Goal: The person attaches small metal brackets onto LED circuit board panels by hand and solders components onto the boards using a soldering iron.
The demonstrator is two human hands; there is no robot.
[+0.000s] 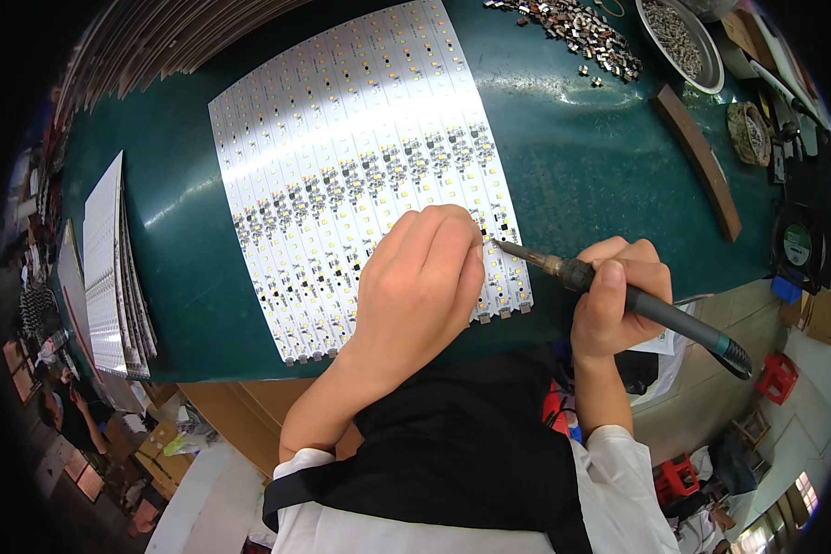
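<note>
A white LED circuit board panel (342,120), made of many joined strips with small yellow LEDs and black chips, lies on the green worktop. My right hand (614,295) grips a soldering iron (679,323) like a pen. The iron's tip points left and meets the panel's right part, close to my left fingertips. My left hand (425,277) rests on the lower right of the panel with its fingers curled together. Whatever those fingers pinch, if anything, is hidden under the hand. Small metal connectors (485,319) line the panel's near edge.
Stacked panels (106,277) stand at the left, with more sheets (157,37) at the far left. Loose small connectors (582,37) lie at the back right, near a metal dish (683,46) of small parts. A brown bar (697,162) and a small bowl (748,134) sit on the right.
</note>
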